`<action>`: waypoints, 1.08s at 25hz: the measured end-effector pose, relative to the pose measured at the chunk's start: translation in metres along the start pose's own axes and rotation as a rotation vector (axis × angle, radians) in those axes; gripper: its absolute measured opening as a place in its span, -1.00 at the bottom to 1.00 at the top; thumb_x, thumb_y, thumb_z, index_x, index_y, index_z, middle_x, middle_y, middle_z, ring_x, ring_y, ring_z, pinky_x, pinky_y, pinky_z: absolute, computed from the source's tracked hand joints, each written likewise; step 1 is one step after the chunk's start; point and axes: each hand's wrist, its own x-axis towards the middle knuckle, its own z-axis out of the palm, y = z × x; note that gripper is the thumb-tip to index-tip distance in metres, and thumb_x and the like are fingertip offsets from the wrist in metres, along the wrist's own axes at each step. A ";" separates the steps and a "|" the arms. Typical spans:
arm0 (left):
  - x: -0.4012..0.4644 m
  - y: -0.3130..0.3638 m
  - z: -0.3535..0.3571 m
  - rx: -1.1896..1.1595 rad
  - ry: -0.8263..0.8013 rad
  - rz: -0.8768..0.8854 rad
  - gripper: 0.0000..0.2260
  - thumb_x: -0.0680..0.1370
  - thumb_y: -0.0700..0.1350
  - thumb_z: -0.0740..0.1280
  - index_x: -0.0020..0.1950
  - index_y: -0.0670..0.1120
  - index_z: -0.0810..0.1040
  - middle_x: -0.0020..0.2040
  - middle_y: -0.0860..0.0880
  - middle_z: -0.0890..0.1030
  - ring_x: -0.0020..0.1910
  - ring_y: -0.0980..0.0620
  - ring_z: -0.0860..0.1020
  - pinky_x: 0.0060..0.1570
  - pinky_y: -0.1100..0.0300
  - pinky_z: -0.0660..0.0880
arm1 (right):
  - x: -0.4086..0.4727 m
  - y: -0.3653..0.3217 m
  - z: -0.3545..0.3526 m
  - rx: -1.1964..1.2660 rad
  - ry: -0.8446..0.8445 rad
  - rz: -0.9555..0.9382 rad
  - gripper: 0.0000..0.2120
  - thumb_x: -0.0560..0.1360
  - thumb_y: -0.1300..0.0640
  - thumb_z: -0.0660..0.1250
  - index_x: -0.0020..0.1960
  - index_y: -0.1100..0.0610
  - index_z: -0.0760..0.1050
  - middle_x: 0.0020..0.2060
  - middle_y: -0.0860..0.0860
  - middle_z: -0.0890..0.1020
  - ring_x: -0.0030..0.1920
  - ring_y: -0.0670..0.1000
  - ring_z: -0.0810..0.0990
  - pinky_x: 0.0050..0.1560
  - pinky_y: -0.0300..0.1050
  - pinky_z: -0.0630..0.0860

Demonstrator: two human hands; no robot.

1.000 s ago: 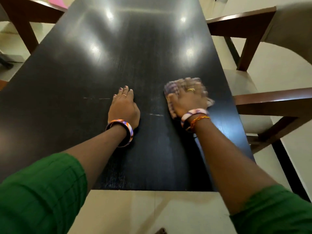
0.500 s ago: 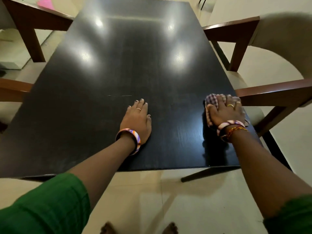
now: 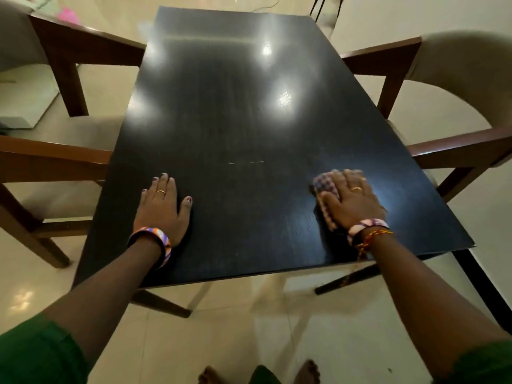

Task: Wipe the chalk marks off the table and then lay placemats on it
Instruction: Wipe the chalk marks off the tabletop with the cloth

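Left hand (image 3: 162, 209) flat on dark table (image 3: 235, 112), fingers straight, holding nothing. Right hand (image 3: 352, 200) pressing checked cloth (image 3: 325, 195) onto tabletop near right edge, fingers stretched over it, bit blurry so grip looks flat, not pinched. Thin chalk marks (image 3: 246, 162) sit between hands, slightly further out. Wooden armchairs either side.

two wooden-armed chairs with pale seats, one (image 3: 55, 151) at the left of the frame and one (image 3: 457, 112) at the right, stand on a glossy cream floor (image 3: 221, 328), with something pink (image 3: 68, 15) at the upper left.
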 end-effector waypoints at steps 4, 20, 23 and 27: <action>0.002 -0.005 -0.005 -0.049 0.053 -0.044 -0.52 0.61 -0.05 0.11 0.48 -0.22 0.15 0.51 -0.18 0.16 0.52 -0.10 0.10 0.49 0.02 0.04 | 0.013 -0.035 0.001 -0.006 -0.025 0.174 -0.43 0.58 -0.19 -0.04 0.54 -0.07 -0.05 0.55 -0.02 -0.05 0.52 0.17 -0.09 0.49 0.19 -0.09; 0.019 -0.003 -0.002 0.062 -0.055 -0.030 -0.44 0.62 0.07 -0.09 0.52 -0.19 -0.13 0.55 -0.15 -0.11 0.54 -0.09 -0.11 0.49 0.01 -0.14 | 0.099 -0.034 0.013 -0.104 -0.006 0.159 -0.32 0.43 -0.32 -0.25 0.50 -0.11 0.02 0.53 0.03 0.08 0.51 0.19 0.00 0.46 0.25 -0.01; 0.023 -0.002 0.001 0.062 -0.049 -0.047 -0.44 0.62 0.07 -0.08 0.52 -0.19 -0.14 0.55 -0.14 -0.11 0.54 -0.08 -0.12 0.49 0.02 -0.14 | 0.090 -0.100 0.024 -0.099 0.004 -0.025 -0.39 0.52 -0.28 -0.14 0.52 -0.11 -0.01 0.54 0.01 0.00 0.52 0.20 -0.06 0.47 0.26 -0.07; 0.048 0.006 0.003 0.044 -0.011 -0.101 -0.44 0.62 0.06 -0.07 0.52 -0.18 -0.13 0.56 -0.13 -0.11 0.54 -0.06 -0.13 0.49 0.04 -0.14 | 0.092 -0.239 0.033 -0.023 -0.031 -0.538 -0.46 0.58 -0.18 0.01 0.52 -0.12 0.02 0.55 -0.03 -0.02 0.52 0.17 -0.09 0.48 0.16 -0.08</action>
